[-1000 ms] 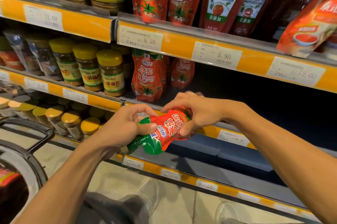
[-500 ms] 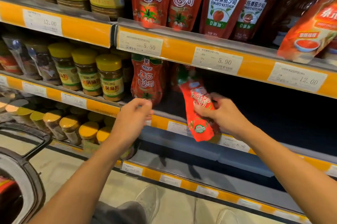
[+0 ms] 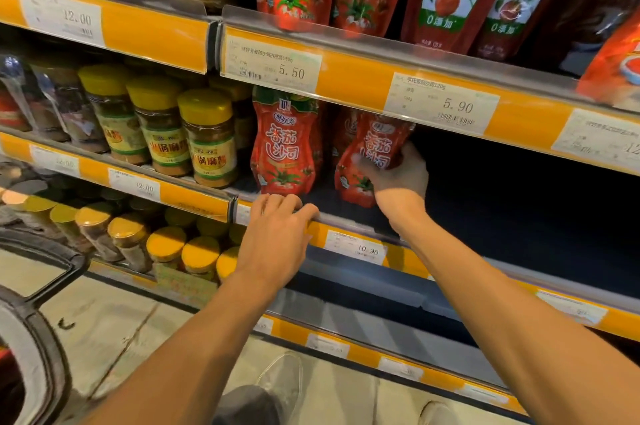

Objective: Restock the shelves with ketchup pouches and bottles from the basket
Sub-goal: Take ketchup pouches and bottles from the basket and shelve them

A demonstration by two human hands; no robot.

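Red ketchup pouch [image 3: 367, 161] with green top and tomato print; yellow-lidded jars [image 3: 207, 137]; orange shelf strips [image 3: 356, 78].

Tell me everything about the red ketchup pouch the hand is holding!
The ketchup pouch is a soft, shiny red plastic pack with white lettering and a tomato picture near its bottom. It stands nearly upright, leaning a little, on the middle shelf, beside another pouch of the same kind. The right hand grips its right side. Its top is hidden behind the price rail above.
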